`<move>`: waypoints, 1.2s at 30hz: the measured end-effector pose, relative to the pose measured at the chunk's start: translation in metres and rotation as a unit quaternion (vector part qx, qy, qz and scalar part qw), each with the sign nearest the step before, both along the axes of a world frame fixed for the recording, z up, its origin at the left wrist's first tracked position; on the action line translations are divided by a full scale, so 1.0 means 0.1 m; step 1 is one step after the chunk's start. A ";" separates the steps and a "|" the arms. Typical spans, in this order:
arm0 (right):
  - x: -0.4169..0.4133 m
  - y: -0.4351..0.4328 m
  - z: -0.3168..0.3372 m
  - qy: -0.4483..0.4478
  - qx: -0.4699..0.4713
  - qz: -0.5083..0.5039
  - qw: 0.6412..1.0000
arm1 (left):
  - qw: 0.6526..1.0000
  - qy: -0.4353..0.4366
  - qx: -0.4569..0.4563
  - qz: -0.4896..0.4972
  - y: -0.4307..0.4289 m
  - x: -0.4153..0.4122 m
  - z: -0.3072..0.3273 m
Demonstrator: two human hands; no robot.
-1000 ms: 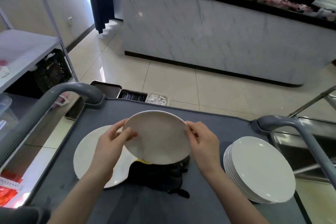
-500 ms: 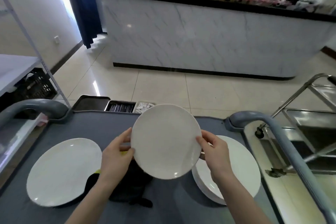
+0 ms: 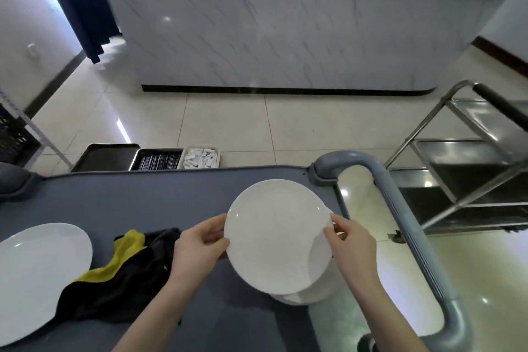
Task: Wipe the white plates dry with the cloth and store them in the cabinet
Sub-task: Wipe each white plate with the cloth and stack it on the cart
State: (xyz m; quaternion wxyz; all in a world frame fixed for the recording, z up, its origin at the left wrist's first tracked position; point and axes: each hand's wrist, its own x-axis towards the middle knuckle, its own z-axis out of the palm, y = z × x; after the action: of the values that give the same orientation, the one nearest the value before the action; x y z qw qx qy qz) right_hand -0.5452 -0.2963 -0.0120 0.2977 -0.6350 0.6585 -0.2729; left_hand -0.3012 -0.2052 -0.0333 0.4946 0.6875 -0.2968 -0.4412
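Left hand (image 3: 200,246), right hand (image 3: 351,248) pinch opposite rims of round white ceramic plate (image 3: 277,234), over stack of white plates (image 3: 320,291) at right end of grey cart worktop (image 3: 143,200); black-and-yellow cloth (image 3: 123,274) lies left, against single white plate (image 3: 37,274)

The plate (image 3: 278,234) above the right side of the desk (image 3: 137,203) and the second plate (image 3: 40,274) at its left edge are plain white. The desk is dull blue-grey, its handle (image 3: 400,208) lighter grey. The cloth (image 3: 120,286) on the desk is black with a yellow part. Beyond the desk, the floor (image 3: 300,126) has cream tiles, and the bar (image 3: 285,43) is white with thin grey veins.
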 end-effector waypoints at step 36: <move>-0.21 0.11 -0.39 0.018 -0.021 -0.055 0.998 | 0.971 -0.204 0.099 -0.073 -0.12 -0.53 -0.06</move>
State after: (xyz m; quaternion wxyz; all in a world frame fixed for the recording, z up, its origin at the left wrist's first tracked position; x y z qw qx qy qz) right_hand -0.5663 -0.2854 -0.0510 0.2569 -0.6087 0.6920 -0.2909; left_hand -0.3543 -0.2172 -0.0395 0.3199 0.7846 -0.3959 -0.3540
